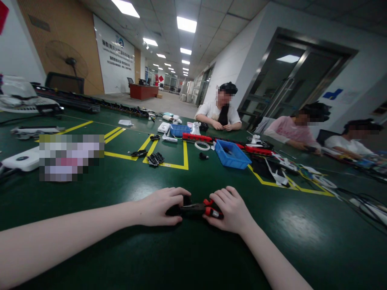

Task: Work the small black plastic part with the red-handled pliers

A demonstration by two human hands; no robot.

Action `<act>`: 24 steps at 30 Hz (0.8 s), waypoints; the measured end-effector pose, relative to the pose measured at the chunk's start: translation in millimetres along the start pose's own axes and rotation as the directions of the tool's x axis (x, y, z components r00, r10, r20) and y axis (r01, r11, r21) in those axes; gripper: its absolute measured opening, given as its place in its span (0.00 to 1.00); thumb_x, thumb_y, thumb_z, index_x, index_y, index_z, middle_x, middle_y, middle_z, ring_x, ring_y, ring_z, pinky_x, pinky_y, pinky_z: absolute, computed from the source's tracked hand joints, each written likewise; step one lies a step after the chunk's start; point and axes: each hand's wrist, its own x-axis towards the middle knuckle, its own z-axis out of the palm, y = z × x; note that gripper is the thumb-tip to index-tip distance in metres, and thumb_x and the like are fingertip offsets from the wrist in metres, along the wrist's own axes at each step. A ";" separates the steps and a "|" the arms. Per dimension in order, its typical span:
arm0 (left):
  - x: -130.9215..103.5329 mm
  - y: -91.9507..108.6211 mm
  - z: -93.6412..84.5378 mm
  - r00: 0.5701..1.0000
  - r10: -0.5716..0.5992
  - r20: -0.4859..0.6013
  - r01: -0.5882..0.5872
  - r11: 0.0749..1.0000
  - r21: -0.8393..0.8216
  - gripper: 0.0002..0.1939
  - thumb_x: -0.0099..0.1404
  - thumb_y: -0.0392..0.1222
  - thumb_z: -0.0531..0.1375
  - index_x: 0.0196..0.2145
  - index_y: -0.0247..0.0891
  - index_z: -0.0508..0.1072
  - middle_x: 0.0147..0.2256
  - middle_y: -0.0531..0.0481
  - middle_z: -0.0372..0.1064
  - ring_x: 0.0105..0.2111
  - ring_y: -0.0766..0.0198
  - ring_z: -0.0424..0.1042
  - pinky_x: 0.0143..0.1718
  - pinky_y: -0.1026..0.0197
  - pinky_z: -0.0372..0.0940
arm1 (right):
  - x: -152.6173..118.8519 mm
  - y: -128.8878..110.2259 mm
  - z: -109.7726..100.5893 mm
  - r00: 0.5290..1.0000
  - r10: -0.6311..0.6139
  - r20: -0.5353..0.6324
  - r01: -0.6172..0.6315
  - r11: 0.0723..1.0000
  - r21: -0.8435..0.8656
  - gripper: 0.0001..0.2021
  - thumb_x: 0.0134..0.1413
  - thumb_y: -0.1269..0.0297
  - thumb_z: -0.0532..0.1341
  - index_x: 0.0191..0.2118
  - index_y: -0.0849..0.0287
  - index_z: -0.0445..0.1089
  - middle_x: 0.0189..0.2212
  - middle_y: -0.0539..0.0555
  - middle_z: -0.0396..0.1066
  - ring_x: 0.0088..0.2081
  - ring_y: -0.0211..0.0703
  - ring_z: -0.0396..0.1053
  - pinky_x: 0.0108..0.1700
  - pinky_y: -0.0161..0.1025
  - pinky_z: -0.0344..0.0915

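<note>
In the head view my right hand point(228, 209) is closed round the red and black handles of a pair of pliers point(196, 208). Their dark jaws point left, toward my left hand point(163, 206). Between the thumb and fingers of that hand sits a small black part point(173, 210), which the jaws reach or touch; its exact shape is hard to make out. Both hands are low over the green table, close to each other. Beyond them lie a pile of black parts point(155, 159) and a single black piece point(203, 156).
A blue bin point(232, 155) with dark items stands ahead right, with a smaller blue tray point(180, 130) behind it. Red strips point(197, 137) and a white ring point(202, 146) lie nearby. Cables point(353, 197) spread at right. A white device point(22, 160) lies left. Several people sit across the table point(127, 241).
</note>
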 end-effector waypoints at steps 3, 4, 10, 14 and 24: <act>-1.7 0.4 0.2 1.000 -0.018 -0.011 0.018 1.000 -0.013 0.09 0.62 0.41 0.62 0.40 0.38 0.68 0.61 0.44 0.56 0.51 0.55 0.68 0.49 0.55 0.65 | -0.5 1.5 0.4 1.000 0.001 0.005 -0.001 1.000 -0.011 0.20 0.49 0.49 0.62 0.40 0.62 0.70 0.34 0.58 0.73 0.37 0.49 0.68 0.49 0.48 0.56; -1.8 0.3 0.1 1.000 -0.019 -0.007 0.018 1.000 -0.019 0.09 0.62 0.40 0.61 0.41 0.39 0.69 0.60 0.44 0.57 0.51 0.55 0.68 0.50 0.55 0.64 | -0.5 2.0 0.4 1.000 -0.001 0.002 0.001 1.000 -0.014 0.20 0.49 0.49 0.61 0.40 0.63 0.70 0.34 0.58 0.73 0.37 0.49 0.68 0.48 0.48 0.56; 1.3 -2.0 -0.1 1.000 -0.001 0.009 0.001 0.999 -0.051 0.10 0.62 0.36 0.60 0.43 0.39 0.68 0.51 0.45 0.67 0.49 0.56 0.69 0.51 0.55 0.63 | 0.0 2.0 -0.5 1.000 0.005 0.001 -0.005 1.000 -0.021 0.19 0.49 0.50 0.61 0.40 0.62 0.70 0.34 0.58 0.73 0.37 0.49 0.67 0.48 0.47 0.56; 2.6 -7.3 2.3 1.000 0.010 0.000 -0.010 0.997 -0.075 0.09 0.62 0.37 0.61 0.42 0.39 0.69 0.47 0.45 0.69 0.46 0.57 0.69 0.47 0.56 0.64 | 1.5 -1.2 -0.5 1.000 0.001 -0.009 -0.001 1.000 -0.025 0.20 0.50 0.49 0.61 0.40 0.62 0.70 0.34 0.58 0.73 0.37 0.48 0.67 0.48 0.47 0.56; 3.4 -9.6 2.0 1.000 0.011 0.011 -0.010 0.996 -0.092 0.08 0.65 0.39 0.61 0.42 0.38 0.69 0.46 0.46 0.70 0.45 0.58 0.68 0.46 0.57 0.63 | 4.1 -0.1 -6.0 1.000 -0.022 -0.017 0.021 0.999 -0.046 0.19 0.52 0.50 0.60 0.40 0.62 0.70 0.34 0.59 0.73 0.37 0.49 0.68 0.47 0.48 0.57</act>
